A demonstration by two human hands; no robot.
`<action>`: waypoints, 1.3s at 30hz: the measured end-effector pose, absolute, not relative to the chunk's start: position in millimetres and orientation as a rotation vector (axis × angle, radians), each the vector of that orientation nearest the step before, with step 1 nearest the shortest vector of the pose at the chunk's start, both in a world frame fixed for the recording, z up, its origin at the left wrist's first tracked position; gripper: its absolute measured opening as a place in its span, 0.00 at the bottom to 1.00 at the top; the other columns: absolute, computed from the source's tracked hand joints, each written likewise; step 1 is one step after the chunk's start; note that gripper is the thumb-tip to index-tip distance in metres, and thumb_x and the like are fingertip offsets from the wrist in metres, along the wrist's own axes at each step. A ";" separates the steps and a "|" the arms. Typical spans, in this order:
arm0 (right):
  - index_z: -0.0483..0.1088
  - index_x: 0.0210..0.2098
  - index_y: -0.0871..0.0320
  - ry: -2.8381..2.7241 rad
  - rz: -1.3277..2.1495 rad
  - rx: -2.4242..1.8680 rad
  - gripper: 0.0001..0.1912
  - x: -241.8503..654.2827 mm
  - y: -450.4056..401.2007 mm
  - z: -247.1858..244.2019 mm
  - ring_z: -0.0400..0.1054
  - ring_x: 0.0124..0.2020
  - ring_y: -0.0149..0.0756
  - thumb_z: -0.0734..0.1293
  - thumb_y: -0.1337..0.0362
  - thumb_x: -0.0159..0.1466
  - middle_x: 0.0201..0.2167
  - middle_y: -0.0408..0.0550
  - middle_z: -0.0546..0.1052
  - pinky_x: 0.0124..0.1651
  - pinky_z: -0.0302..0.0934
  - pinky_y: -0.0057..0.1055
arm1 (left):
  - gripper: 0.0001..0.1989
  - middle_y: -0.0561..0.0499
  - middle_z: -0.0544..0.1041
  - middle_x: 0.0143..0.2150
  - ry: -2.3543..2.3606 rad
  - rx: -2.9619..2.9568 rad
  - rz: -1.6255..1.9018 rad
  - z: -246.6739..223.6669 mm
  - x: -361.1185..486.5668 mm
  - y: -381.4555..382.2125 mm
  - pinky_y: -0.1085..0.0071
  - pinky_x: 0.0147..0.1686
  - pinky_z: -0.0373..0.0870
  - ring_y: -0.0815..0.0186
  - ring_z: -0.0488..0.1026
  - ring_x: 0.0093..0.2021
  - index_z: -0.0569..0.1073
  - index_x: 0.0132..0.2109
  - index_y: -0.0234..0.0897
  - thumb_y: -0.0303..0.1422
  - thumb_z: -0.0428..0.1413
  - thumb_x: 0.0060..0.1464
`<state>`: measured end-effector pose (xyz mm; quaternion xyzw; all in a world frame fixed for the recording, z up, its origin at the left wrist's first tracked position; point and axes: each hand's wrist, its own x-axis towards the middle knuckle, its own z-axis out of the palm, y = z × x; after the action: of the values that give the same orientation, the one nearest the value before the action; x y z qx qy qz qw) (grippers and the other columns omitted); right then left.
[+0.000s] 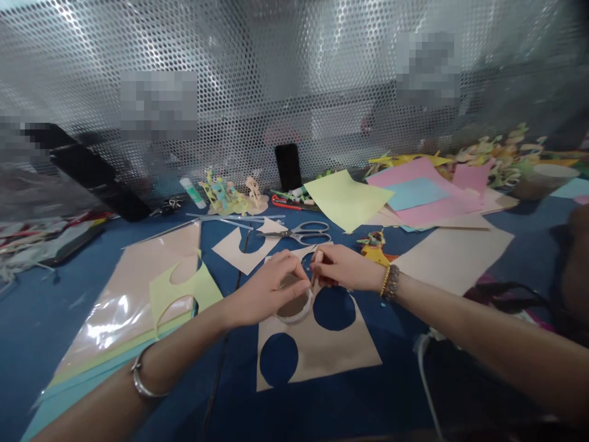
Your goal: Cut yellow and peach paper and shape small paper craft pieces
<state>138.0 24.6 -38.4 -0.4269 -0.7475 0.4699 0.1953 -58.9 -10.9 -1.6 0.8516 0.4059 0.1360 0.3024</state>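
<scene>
My left hand is closed over a round white-rimmed ring, pressing it onto a beige sheet of paper. Two large round holes are cut in that sheet, and the blue tabletop shows through. Right beside the ring, my right hand pinches a slim pen-like tool upright, its tip near the ring's edge. The fingers hide most of this tool. Grey-handled scissors lie just beyond my hands, next to a beige paper scrap with a rounded cut-out.
On the left lie a clear plastic sleeve of coloured paper and a yellow-green scrap. A glue stick, small paper figures and a phone stand behind. Coloured sheets and a cup are at right.
</scene>
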 end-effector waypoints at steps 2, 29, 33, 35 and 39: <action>0.69 0.35 0.62 -2.139 1.304 -1.208 0.10 134.8 31.0 -37.3 0.67 0.21 0.26 0.63 0.60 0.67 0.25 0.39 0.72 0.26 0.65 0.26 | 0.13 0.51 0.65 0.37 1.069 2.282 0.362 -1.9 -59.3 -11.1 0.65 0.42 0.62 0.62 0.63 0.41 0.68 0.36 0.39 0.41 0.46 0.63; 0.61 0.42 0.55 -1.998 0.751 -1.051 0.06 110.2 43.0 22.5 0.67 0.22 0.27 0.56 0.63 0.69 0.28 0.42 0.74 0.26 0.64 0.25 | 0.13 0.49 0.69 0.39 0.999 2.499 0.464 -14.1 -67.4 -11.7 0.66 0.43 0.62 0.62 0.66 0.42 0.68 0.38 0.38 0.37 0.42 0.65; 0.68 0.37 0.53 -1.907 0.346 -0.943 0.07 128.9 -21.9 -7.1 0.72 0.31 0.31 0.69 0.65 0.60 0.33 0.43 0.75 0.34 0.67 0.27 | 0.14 0.48 0.69 0.39 1.015 2.523 0.452 -15.6 -66.6 -10.4 0.64 0.42 0.62 0.61 0.66 0.41 0.68 0.40 0.37 0.35 0.39 0.65; 0.68 0.39 0.53 -1.957 0.357 -0.899 0.07 131.5 -40.1 -27.4 0.73 0.31 0.31 0.69 0.65 0.60 0.34 0.43 0.76 0.34 0.68 0.27 | 0.15 0.47 0.69 0.38 1.034 2.521 0.437 -15.2 -65.7 -9.9 0.64 0.40 0.63 0.60 0.65 0.41 0.68 0.39 0.37 0.35 0.39 0.65; 0.68 0.38 0.52 -1.965 0.310 -0.886 0.09 128.4 -45.7 -50.2 0.74 0.34 0.34 0.70 0.65 0.59 0.34 0.43 0.77 0.38 0.69 0.30 | 0.14 0.46 0.69 0.38 1.062 2.503 0.438 -13.4 -63.9 -10.7 0.62 0.40 0.63 0.59 0.65 0.41 0.69 0.39 0.36 0.34 0.40 0.64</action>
<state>128.4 -45.7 -50.2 -0.3605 -0.7995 0.1261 0.4636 -63.9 -10.7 -13.4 0.8919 0.3784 0.1560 0.1925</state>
